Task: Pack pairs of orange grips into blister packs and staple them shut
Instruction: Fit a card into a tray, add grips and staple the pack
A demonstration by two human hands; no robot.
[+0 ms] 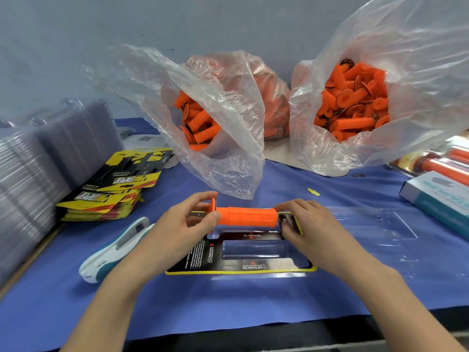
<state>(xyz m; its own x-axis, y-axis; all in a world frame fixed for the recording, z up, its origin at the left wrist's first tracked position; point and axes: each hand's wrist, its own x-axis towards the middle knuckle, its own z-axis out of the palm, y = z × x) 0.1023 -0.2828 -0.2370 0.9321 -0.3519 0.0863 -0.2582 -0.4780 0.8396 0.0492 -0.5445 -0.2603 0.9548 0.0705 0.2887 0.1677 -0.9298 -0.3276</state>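
An orange grip (pixel 247 216) lies crosswise over the far cavity of an open blister pack (pixel 253 273) with a black and yellow card inside. My left hand (pixel 182 224) pinches the grip's flanged left end between thumb and fingers. My right hand (pixel 304 222) holds the grip's right end with curled fingers. The near cavity (pixel 256 250) of the pack holds nothing. The pack's clear lid (pixel 375 224) lies folded out to the right. A white and teal stapler (pixel 114 250) rests on the blue cloth left of my left forearm.
Two clear plastic bags of orange grips (pixel 200 125) (pixel 355 102) stand at the back. A pile of printed cards (pixel 114 186) and stacks of clear blister shells (pixel 38 168) sit at the left. A teal box (pixel 439 196) and packed grips (pixel 446 158) lie at the right.
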